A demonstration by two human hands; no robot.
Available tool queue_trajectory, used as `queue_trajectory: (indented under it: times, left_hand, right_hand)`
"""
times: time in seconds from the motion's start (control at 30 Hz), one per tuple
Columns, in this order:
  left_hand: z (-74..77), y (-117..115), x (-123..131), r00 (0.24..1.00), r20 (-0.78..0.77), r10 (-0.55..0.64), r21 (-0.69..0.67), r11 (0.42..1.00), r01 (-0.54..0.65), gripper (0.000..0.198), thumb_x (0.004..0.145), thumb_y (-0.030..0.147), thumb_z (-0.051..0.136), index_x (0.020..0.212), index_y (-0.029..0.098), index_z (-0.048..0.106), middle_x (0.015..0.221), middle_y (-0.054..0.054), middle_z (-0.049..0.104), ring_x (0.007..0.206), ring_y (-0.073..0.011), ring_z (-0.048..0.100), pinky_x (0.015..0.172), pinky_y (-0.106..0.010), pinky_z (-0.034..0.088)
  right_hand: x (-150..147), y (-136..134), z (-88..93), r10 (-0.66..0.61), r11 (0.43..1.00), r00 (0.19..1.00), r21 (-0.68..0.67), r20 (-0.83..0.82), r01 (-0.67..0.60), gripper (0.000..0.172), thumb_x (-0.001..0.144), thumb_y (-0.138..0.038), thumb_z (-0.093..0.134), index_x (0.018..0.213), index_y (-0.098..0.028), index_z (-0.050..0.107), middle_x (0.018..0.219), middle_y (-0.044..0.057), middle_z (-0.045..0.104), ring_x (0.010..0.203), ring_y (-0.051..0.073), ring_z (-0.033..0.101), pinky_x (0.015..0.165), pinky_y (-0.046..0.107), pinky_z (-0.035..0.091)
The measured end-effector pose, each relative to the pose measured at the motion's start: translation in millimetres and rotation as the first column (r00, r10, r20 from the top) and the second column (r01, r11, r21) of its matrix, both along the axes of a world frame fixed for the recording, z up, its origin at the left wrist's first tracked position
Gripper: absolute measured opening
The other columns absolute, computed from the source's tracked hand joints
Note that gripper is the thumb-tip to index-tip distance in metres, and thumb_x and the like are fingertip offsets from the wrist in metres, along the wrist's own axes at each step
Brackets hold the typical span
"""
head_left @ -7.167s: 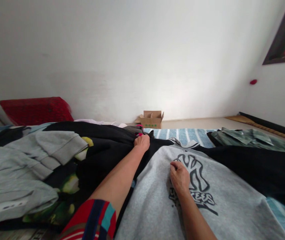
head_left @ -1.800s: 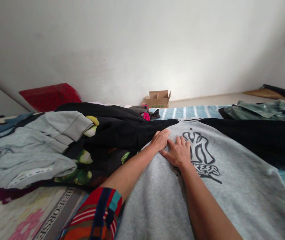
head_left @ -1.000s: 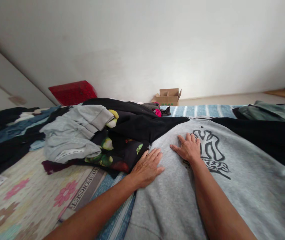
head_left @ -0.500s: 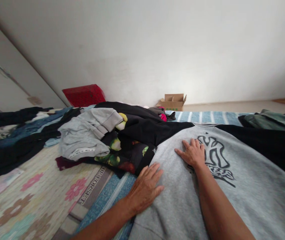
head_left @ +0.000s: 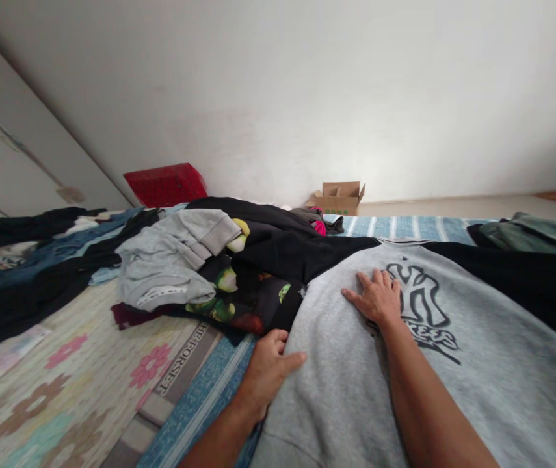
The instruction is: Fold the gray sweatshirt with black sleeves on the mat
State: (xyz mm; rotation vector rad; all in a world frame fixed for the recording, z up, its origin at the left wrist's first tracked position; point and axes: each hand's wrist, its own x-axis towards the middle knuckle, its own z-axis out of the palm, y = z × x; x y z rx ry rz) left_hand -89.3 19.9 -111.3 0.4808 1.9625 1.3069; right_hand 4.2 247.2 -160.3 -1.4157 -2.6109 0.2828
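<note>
A grey sweatshirt with a black printed logo and black sleeves lies spread flat in front of me. My right hand rests open and flat on its chest, just left of the logo. My left hand is at the sweatshirt's left edge, fingers curled around the hem and thumb on top of the grey fabric. The black left sleeve stretches toward a pile of clothes.
A heap of clothes lies to the left: grey garment, black fruit-print piece, dark items. Flowered mat below left, blue striped cover beyond. Green garment at right. Red crate and cardboard box by the wall.
My left hand slid down the sweatshirt's left side from beside my right hand and its fingers have curled around the edge. My right hand stayed flat. The view swung left.
</note>
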Motion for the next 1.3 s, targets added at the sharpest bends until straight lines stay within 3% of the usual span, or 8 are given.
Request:
queue_trajectory:
  times: [0.1, 0.2, 0.27, 0.33, 0.43, 0.73, 1.13, 1.3]
  left_hand:
    - [9.1, 6.5, 1.0, 0.948, 0.318, -0.023, -0.011, 1.000, 0.027, 0.039, 0.053, 0.026, 0.075, 0.087, 0.012, 0.062, 0.079, -0.007, 0.070, 0.067, -0.0226, 0.066, 0.064, -0.034, 0.051]
    - [8.9, 8.5, -1.2, 0.907, 0.421, -0.014, -0.028, 0.999, 0.029, 0.043, 0.048, 0.024, 0.075, 0.088, 0.013, 0.063, 0.076, -0.006, 0.070, 0.066, -0.0225, 0.065, 0.064, -0.035, 0.051]
    - [4.8, 6.0, -5.1, 0.953, 0.304, -0.011, -0.052, 0.998, 0.028, 0.038, 0.050, 0.023, 0.072, 0.086, 0.014, 0.063, 0.075, -0.004, 0.069, 0.066, -0.0219, 0.064, 0.062, -0.032, 0.049]
    - [-0.3, 2.3, -9.8, 0.999, 0.028, -0.018, -0.093, 0.995, 0.020, 0.025, 0.054, 0.023, 0.067, 0.076, 0.015, 0.061, 0.069, -0.002, 0.067, 0.064, -0.0198, 0.061, 0.056, -0.028, 0.045]
    - [-5.1, -1.9, -14.6, 0.962, -0.268, -0.059, -0.142, 0.990, 0.022, 0.015, 0.058, 0.025, 0.064, 0.066, 0.017, 0.055, 0.062, 0.001, 0.061, 0.060, -0.0163, 0.056, 0.051, -0.023, 0.038]
    - [-1.4, -10.5, -14.7, 0.998, 0.037, -0.044, -0.138, 0.989, 0.049, 0.034, 0.062, 0.048, 0.066, 0.067, 0.016, 0.054, 0.062, 0.001, 0.060, 0.058, -0.0159, 0.056, 0.052, -0.024, 0.037]
    - [-9.7, -25.9, -12.5, 0.994, -0.005, -0.107, -0.086, 0.991, 0.106, 0.031, 0.053, 0.041, 0.071, 0.062, 0.016, 0.054, 0.057, 0.003, 0.056, 0.056, -0.0159, 0.055, 0.049, -0.023, 0.035]
    - [-4.2, -28.2, -9.0, 0.990, -0.035, -0.139, -0.095, 0.986, 0.135, 0.034, 0.055, 0.045, 0.068, 0.065, 0.016, 0.055, 0.053, 0.004, 0.052, 0.049, -0.0126, 0.050, 0.042, -0.020, 0.029]
  right_hand:
    - [0.2, 0.1, 0.0, -0.003, 1.000, 1.000, 0.006, -0.007, 0.003, 0.065, 0.082, -0.070, 0.039, 0.129, -0.028, 0.051, 0.139, 0.015, 0.038, 0.133, 0.034, 0.025, 0.102, 0.049, 0.015]
    - [0.2, 0.6, -0.5, 0.002, 1.000, 1.000, 0.008, -0.014, -0.002, 0.065, 0.082, -0.070, 0.039, 0.129, -0.028, 0.051, 0.137, 0.014, 0.040, 0.132, 0.034, 0.026, 0.102, 0.049, 0.015]
    - [0.2, 0.9, -0.5, 0.003, 1.000, 1.000, 0.004, -0.016, -0.003, 0.064, 0.082, -0.070, 0.040, 0.129, -0.028, 0.051, 0.137, 0.014, 0.040, 0.132, 0.034, 0.026, 0.102, 0.049, 0.015]
    - [0.3, 1.0, -0.2, 0.004, 1.000, 1.000, 0.000, -0.020, -0.004, 0.064, 0.082, -0.069, 0.040, 0.129, -0.027, 0.051, 0.137, 0.014, 0.040, 0.132, 0.034, 0.025, 0.102, 0.050, 0.015]
    - [0.4, 1.1, 0.1, 0.008, 1.000, 1.000, -0.009, -0.017, -0.008, 0.065, 0.082, -0.069, 0.039, 0.129, -0.027, 0.051, 0.137, 0.014, 0.040, 0.132, 0.034, 0.025, 0.103, 0.050, 0.014]
    - [-0.4, 0.8, -3.6, -0.001, 1.000, 1.000, 0.011, -0.009, 0.001, 0.066, 0.082, -0.069, 0.039, 0.131, -0.027, 0.049, 0.140, 0.015, 0.038, 0.133, 0.034, 0.026, 0.104, 0.050, 0.014]
    - [-2.2, -3.2, -2.2, -0.005, 0.999, 0.999, 0.033, 0.035, 0.004, 0.065, 0.086, -0.068, 0.032, 0.133, -0.025, 0.047, 0.140, 0.015, 0.038, 0.133, 0.033, 0.026, 0.102, 0.050, 0.017]
    - [-3.1, -10.8, 13.8, 0.033, 0.998, 0.997, 0.043, 0.069, -0.036, 0.065, 0.090, -0.062, 0.029, 0.139, -0.020, 0.040, 0.144, 0.017, 0.036, 0.135, 0.032, 0.026, 0.104, 0.049, 0.017]
